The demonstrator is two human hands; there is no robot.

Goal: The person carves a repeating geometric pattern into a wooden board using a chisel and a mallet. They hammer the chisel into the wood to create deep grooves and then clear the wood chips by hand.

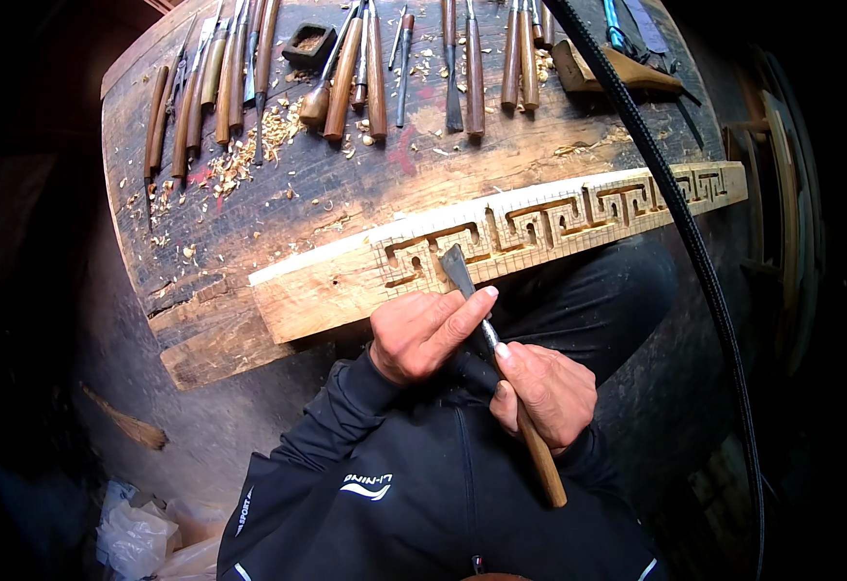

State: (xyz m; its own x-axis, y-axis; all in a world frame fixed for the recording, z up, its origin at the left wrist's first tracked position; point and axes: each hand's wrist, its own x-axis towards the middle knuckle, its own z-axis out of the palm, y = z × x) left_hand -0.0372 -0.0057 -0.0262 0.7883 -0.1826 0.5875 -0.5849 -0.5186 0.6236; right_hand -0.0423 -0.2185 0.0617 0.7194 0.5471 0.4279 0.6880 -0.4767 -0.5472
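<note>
A long wooden board [322, 292] lies aslant along the near edge of the workbench. Cut into its face is a stepped fret pattern over a pencilled grid; its left end is plain. A chisel [459, 271] with a flared steel blade and wooden handle rests its tip at the pattern's left part. My right hand [551, 395] is closed round the handle near the ferrule, the handle's end sticking out below. My left hand [423, 331] is closed at the shank, its forefinger laid across it just below the blade. The left hand's other fingers are curled and partly hidden.
Several chisels and gouges [344, 77] lie across the back of the workbench [394, 179], among wood shavings [234, 165]. A small dark square box [309, 45] and a wooden plane-like tool [627, 73] lie there too. A black cable [680, 208] crosses the right side. Plastic bags [138, 537] sit lower left.
</note>
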